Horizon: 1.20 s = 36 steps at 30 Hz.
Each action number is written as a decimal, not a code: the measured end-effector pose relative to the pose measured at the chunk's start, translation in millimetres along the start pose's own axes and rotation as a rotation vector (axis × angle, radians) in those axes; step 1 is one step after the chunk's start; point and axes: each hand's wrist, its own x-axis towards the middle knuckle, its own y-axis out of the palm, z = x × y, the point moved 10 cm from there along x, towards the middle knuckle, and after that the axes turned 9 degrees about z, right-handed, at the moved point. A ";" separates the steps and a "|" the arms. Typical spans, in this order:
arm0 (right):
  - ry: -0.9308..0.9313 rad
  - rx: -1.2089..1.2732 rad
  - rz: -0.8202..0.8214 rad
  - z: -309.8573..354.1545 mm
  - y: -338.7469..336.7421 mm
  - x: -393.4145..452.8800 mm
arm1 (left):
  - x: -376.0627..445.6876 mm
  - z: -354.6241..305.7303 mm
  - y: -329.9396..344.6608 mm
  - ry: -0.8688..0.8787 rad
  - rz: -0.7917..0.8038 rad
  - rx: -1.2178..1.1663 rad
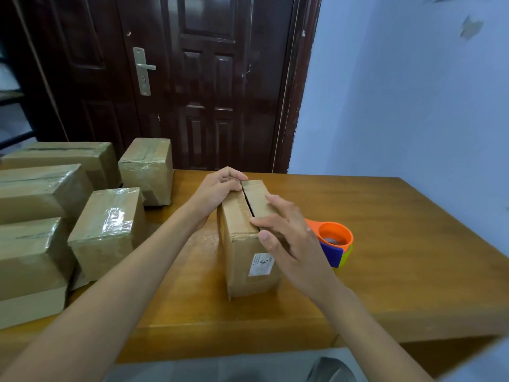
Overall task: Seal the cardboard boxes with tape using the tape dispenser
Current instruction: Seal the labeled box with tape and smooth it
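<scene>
Cardboard box (242, 238) stands near the middle of the wooden table (399, 244), its two top flaps folded down with a dark open seam running between them and a white label on its near end face. Left hand (217, 193) rests on the far left part of the top, fingers curled together over the far edge with the tips at the seam. Right hand (292, 238) lies over the near right corner, fingers loosely spread and fairly straight, the thumb against the near end face and the index finger across the top edge by the seam. Just right of the box, partly hidden behind the right hand, sits the tape dispenser (334, 242), orange with a blue and yellow-green body. Several taped boxes (107, 230) are grouped on the left side of the table, well apart from the open one. Behind the table is a dark wooden door (209, 78).
</scene>
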 end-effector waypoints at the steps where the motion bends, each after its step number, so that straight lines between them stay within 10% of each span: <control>1: 0.030 -0.004 -0.017 0.1 -0.7 -2.5 | -0.4 0.4 0.3 -0.021 0.001 0.012; 36: 0.359 0.725 -0.164 -41.1 11.6 24.2 | -48.7 -14.8 -42.8 -0.312 -0.235 0.431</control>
